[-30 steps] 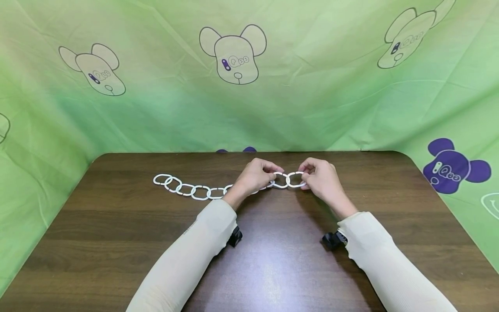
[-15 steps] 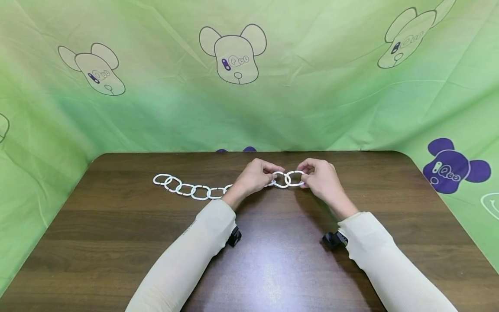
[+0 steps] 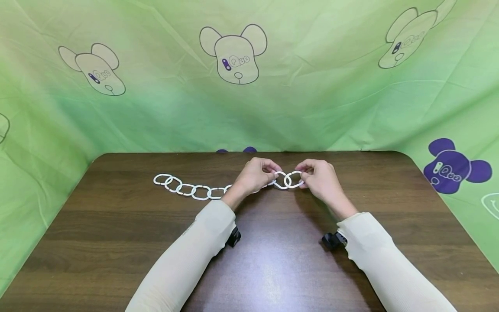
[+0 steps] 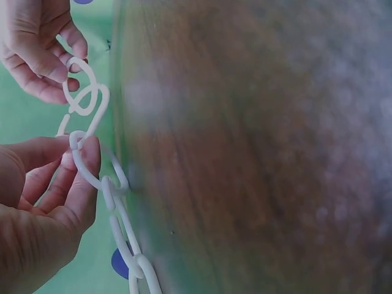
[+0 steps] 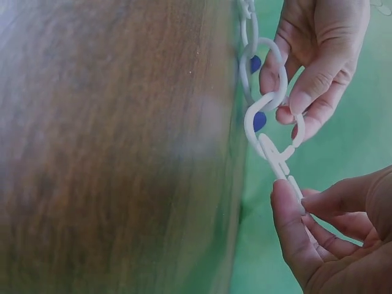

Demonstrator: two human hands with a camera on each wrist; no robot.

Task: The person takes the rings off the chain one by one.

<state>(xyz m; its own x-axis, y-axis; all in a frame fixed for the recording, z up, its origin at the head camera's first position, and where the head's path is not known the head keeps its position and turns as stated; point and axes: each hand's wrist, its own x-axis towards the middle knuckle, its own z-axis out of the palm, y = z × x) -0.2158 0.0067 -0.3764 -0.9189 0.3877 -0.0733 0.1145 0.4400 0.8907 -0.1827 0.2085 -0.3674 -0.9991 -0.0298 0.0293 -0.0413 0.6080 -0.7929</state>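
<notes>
A chain of white oval plastic links (image 3: pixel 200 193) runs from the left of the table to both hands, its middle hidden behind the left forearm. The left hand (image 3: pixel 251 177) pinches a link near the chain's right end. In the right hand (image 3: pixel 319 178), thumb and fingers grip the last link (image 3: pixel 295 186). Between the hands two links cross each other. The left wrist view shows the last link (image 4: pixel 93 70) overlapping its neighbour (image 4: pixel 105 104). Seen from the right wrist, each link has a small gap, and the last link (image 5: pixel 269 153) meets its neighbour near its gap.
The chain's left end lies on the brown wooden table (image 3: pixel 117 242). A green cloth (image 3: pixel 312 104) printed with bear heads hangs behind and beside the table. Small black devices (image 3: pixel 332 241) are worn at both wrists.
The right hand has moved slightly left, toward the left hand. The two links between the hands overlap more and tilt more. The rest of the chain lies as before.
</notes>
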